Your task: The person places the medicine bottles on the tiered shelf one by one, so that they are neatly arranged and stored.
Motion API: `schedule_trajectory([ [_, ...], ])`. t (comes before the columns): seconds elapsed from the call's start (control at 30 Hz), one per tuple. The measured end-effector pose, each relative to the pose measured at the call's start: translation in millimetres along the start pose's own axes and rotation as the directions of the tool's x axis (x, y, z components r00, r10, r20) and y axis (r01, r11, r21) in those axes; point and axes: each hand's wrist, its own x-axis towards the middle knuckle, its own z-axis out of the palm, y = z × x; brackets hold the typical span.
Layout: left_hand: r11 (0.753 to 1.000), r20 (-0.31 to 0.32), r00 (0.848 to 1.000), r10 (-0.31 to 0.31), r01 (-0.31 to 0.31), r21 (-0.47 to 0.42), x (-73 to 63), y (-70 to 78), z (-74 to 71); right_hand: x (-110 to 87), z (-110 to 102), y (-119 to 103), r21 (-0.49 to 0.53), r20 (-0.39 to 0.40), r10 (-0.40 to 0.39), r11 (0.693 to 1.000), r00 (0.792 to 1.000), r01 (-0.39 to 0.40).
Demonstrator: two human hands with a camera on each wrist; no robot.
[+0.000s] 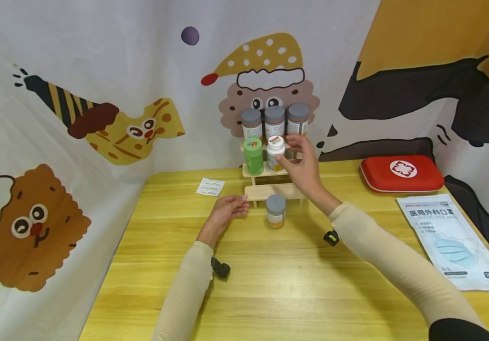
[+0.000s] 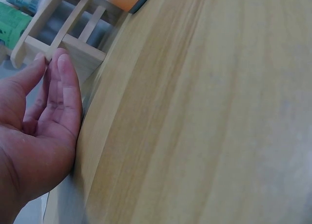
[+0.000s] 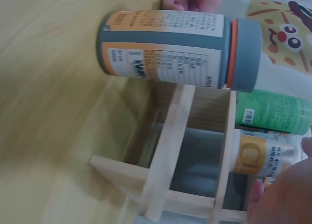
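Observation:
A stepped wooden rack (image 1: pixel 270 191) stands at the back of the table. My left hand (image 1: pixel 226 211) pinches the left end of its lowest step between thumb and fingers, as the left wrist view shows. On the middle step, my right hand (image 1: pixel 306 170) holds a small white bottle (image 1: pixel 276 154) between thumb and fingers. Beside that bottle on the left is a green bottle (image 1: pixel 253 156). A grey-lidded jar (image 1: pixel 276 211) stands upright on the table in front of the rack; in the right wrist view the jar (image 3: pixel 165 48) shows orange and white label panels.
Three grey-lidded jars (image 1: pixel 274 122) line the top step. Left of the rack lies a small white packet (image 1: pixel 210 186). A red first-aid case (image 1: pixel 402 174) and a face mask package (image 1: pixel 453 246) lie at the right. A printed curtain (image 1: pixel 163 61) hangs behind the table.

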Motion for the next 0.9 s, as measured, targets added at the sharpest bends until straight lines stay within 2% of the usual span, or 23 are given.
schedule_trajectory([
  [0.2, 1.0, 0.0, 1.0, 0.002, -0.002, -0.006, 0.5, 1.3, 0.0, -8.0, -5.2, 0.1, 0.024, -0.024, -0.007, 1.0, 1.0, 0.008],
  [0.43, 1.0, -0.008, 1.0, -0.006, 0.006, 0.0, -0.6, 0.5, 0.5, -29.7, -15.5, -35.4, 0.052, 0.032, 0.034, 0.998, 0.999, -0.035],
  [0.6, 1.0, -0.009, 1.0, -0.004, 0.004, -0.003, -0.7, -0.9, 0.2, -38.0, -16.9, -22.4, 0.072, 0.05, 0.044, 0.996, 0.998, -0.048],
  [0.73, 1.0, -0.004, 1.0, -0.002, 0.002, 0.001, -0.3, -0.8, 0.1, -44.5, -18.5, -8.6, 0.041, 0.065, 0.046, 0.998, 0.997, -0.048],
  [0.9, 1.0, 0.001, 1.0, 0.003, -0.003, 0.003, 0.6, -0.7, 0.4, -56.3, -24.3, -6.2, 0.03, 0.114, 0.069, 0.997, 0.991, -0.072],
])
